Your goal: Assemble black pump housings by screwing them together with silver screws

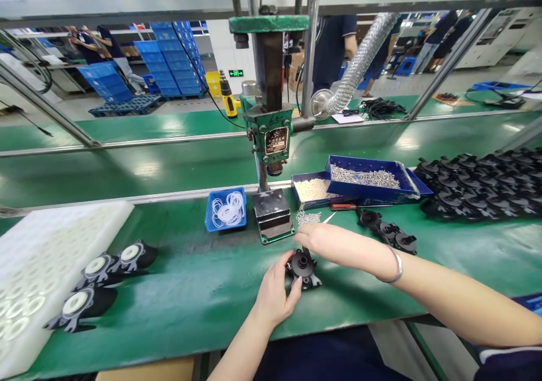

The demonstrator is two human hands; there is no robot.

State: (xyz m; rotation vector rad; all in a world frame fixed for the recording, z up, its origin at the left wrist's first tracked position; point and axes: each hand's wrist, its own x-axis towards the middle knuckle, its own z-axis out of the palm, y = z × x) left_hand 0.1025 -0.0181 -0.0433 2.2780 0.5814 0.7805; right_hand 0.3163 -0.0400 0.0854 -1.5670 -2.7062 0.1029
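Note:
My left hand [277, 290] grips a round black plastic housing [303, 263] with a hollow post at its centre, fingers on its left side and thumb along the near edge. The housing rests at the green bench top. Over its far edge, my right hand [318, 237] is bent with the fingers curled down and pressed together; the back of the hand hides the fingertips and anything in them. Just beyond that hand lies a small heap of tiny pale metal parts [309, 218]. A small green-framed press [273, 138] stands behind, its dark block [272, 209] on the bench.
Left of the press sits a blue tray of white rings [227, 209]. Blue bins hold pale small parts [313, 189] and metal pins [365, 176]. A red-handled screwdriver [344, 206], black housings [486, 183], ring-topped housings [96, 268] and a white foam block [38, 262] lie around.

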